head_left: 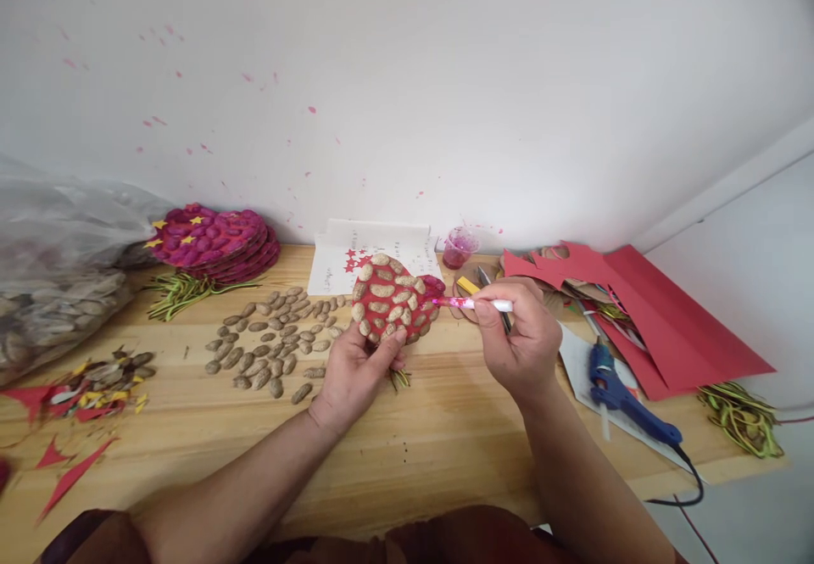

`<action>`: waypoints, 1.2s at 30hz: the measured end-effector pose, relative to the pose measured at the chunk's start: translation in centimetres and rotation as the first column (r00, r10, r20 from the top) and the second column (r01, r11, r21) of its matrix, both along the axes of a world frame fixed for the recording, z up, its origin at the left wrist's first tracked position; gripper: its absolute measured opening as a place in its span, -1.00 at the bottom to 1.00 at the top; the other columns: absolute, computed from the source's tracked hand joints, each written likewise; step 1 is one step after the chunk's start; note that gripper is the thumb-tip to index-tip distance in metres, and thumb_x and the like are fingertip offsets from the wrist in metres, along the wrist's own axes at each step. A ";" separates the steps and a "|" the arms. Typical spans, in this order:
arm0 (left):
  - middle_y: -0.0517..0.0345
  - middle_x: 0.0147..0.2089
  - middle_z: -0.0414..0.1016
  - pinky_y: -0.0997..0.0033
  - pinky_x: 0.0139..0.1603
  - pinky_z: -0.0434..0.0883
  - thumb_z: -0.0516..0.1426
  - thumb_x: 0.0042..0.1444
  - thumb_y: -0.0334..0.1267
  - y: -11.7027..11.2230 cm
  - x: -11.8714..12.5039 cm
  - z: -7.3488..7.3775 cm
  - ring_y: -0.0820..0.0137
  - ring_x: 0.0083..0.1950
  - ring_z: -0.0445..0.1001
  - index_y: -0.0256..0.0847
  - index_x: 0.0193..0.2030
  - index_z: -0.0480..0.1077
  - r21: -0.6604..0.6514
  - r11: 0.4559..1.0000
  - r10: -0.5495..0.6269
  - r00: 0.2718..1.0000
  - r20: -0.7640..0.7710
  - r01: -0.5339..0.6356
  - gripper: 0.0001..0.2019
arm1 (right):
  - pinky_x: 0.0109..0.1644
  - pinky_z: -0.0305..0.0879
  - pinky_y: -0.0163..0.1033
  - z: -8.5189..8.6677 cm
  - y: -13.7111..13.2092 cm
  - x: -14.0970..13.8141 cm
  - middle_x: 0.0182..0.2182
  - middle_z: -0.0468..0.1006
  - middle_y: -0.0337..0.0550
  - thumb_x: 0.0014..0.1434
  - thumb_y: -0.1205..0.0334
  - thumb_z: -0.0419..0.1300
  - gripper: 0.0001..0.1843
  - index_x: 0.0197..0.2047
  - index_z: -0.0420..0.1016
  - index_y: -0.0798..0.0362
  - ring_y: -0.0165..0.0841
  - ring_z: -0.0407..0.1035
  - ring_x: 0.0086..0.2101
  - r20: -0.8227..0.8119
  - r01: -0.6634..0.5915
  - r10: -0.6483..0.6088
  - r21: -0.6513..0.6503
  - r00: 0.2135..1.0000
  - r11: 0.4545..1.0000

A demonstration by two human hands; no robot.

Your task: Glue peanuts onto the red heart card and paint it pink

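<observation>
My left hand (359,373) grips a red card shape (381,276) covered with glued-on peanuts, thumb on its front and a short green tassel below. Its upper right peanuts (433,284) are coated magenta; the others keep their plain shell colour. Between thumb and fingers, my right hand (518,331) pinches a white-handled paintbrush (474,303), its magenta-stained tip touching the card's right side. Just behind, a clear plastic cup (459,248) holds magenta paint. Loose peanuts (273,335) lie on the table left of my left hand.
Painted magenta peanut pieces (216,242) with yellow stars are stacked at back left, beside a plastic bag of peanuts (57,318). A blue glue gun (629,399), red card sheets (687,318) and green cords (741,420) lie right. Small red stars (356,260) rest on white paper (324,271).
</observation>
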State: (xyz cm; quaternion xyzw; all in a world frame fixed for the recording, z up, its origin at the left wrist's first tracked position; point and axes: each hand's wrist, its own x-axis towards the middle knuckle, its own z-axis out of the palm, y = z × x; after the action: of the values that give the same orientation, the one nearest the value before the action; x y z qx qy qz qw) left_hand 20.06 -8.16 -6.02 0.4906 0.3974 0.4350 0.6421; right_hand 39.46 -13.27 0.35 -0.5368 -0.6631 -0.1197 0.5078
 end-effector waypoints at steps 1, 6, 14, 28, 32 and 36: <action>0.20 -0.47 0.54 0.43 -0.47 0.50 0.40 -0.02 0.07 0.0 0.0 0.0 0.41 -0.52 0.48 -0.20 -0.29 0.42 0.000 1.000 -0.001 1.000 0.004 0.001 -0.59 | -0.12 0.34 -0.06 0.0 0.0 0.0 -0.34 0.59 -0.16 0.30 0.39 0.22 -0.89 -0.18 0.52 -0.01 -0.25 0.43 -0.25 -0.012 -0.021 0.021 -0.004 1.000 1.000; 0.20 -0.47 0.53 0.45 -0.45 0.50 0.39 0.01 0.03 0.0 0.0 0.0 0.43 -0.51 0.47 -0.21 -0.30 0.41 0.010 1.000 -0.010 0.999 0.037 0.009 -0.62 | -0.10 0.31 -0.06 0.0 0.1 0.1 -0.32 0.58 -0.17 0.30 0.40 0.21 -0.88 -0.17 0.50 -0.01 -0.27 0.42 -0.23 0.001 -0.041 0.042 -0.021 0.999 0.999; 0.20 -0.47 0.54 0.44 -0.43 0.51 0.41 -0.01 0.02 0.0 0.0 0.4 0.44 -0.50 0.47 -0.22 -0.31 0.41 -0.003 1.000 -0.006 0.999 0.045 0.007 -0.61 | -0.10 0.31 -0.06 0.1 -0.2 0.2 -0.29 0.57 -0.16 0.32 0.41 0.19 -0.88 -0.16 0.49 -0.01 -0.27 0.42 -0.23 -0.035 -0.069 0.069 -0.012 0.997 0.998; 0.21 -0.47 0.54 0.47 -0.44 0.48 0.42 -0.02 0.00 0.0 0.0 0.5 0.46 -0.51 0.46 -0.22 -0.34 0.42 0.008 1.000 0.012 0.996 0.093 -0.013 -0.62 | -0.10 0.30 -0.07 0.2 -0.2 0.1 -0.31 0.57 -0.19 0.31 0.40 0.21 -0.87 -0.16 0.49 -0.04 -0.28 0.40 -0.24 -0.003 -0.035 0.035 -0.007 0.999 0.999; 0.21 -0.47 0.55 0.46 -0.44 0.49 0.42 -0.02 -0.01 0.1 0.0 0.5 0.45 -0.51 0.47 -0.22 -0.32 0.43 0.005 1.000 0.017 0.995 0.097 -0.018 -0.62 | -0.12 0.30 -0.06 0.2 -0.2 0.1 -0.33 0.56 -0.19 0.30 0.40 0.22 -0.88 -0.17 0.50 -0.03 -0.28 0.40 -0.25 0.019 0.003 -0.004 0.028 1.000 1.000; 0.20 -0.48 0.55 0.45 -0.43 0.50 0.43 -0.03 -0.02 0.0 0.0 0.5 0.44 -0.51 0.47 -0.23 -0.32 0.44 -0.015 1.000 0.019 0.994 0.110 -0.017 -0.63 | -0.10 0.33 -0.05 0.1 -0.2 0.0 -0.32 0.58 -0.19 0.30 0.39 0.23 -0.88 -0.14 0.50 -0.03 -0.26 0.42 -0.21 -0.002 -0.059 0.059 0.010 0.998 0.998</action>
State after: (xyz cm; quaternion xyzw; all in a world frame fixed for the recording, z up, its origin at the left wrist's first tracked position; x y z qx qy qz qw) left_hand 20.09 -8.11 -5.52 0.4578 0.3687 0.4645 0.6624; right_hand 39.45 -13.49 0.40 -0.5146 -0.6775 -0.1071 0.5145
